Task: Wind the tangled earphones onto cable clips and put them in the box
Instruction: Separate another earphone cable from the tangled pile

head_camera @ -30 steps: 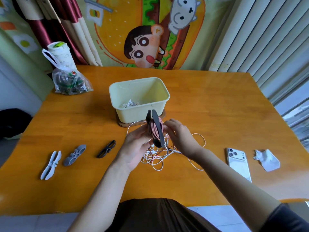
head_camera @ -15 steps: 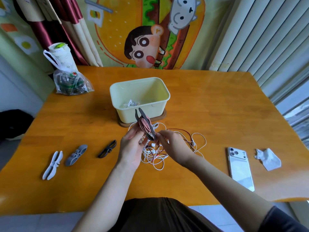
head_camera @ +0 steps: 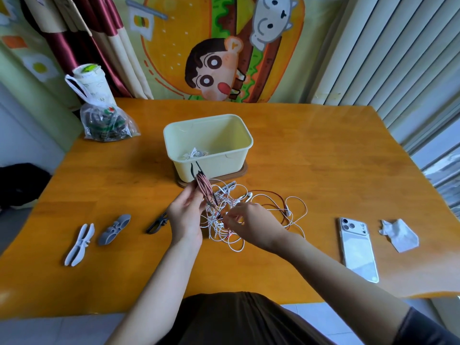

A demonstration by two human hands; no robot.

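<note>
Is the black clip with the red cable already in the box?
No, the left hand holds the wound clip in front of the box.

We take this for a home, a family living or dining room. A glossy orange-brown wooden table (head_camera: pixel 323 158) backs onto a bright cartoon burger wall hanging (head_camera: pixel 174 58). Maroon-and-cream satin curtains (head_camera: pixel 104 26) hang behind its far left corner, and white vertical blinds (head_camera: pixel 398 58) cover a window beyond its far right corner.

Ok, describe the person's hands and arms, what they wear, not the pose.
The left hand and right hand are bare: no gloves, rings or watch show. Both forearms are uncovered. A dark grey sleeve shows high on the right arm, at the frame's lower corner; no sleeve shows on the left arm.
</note>
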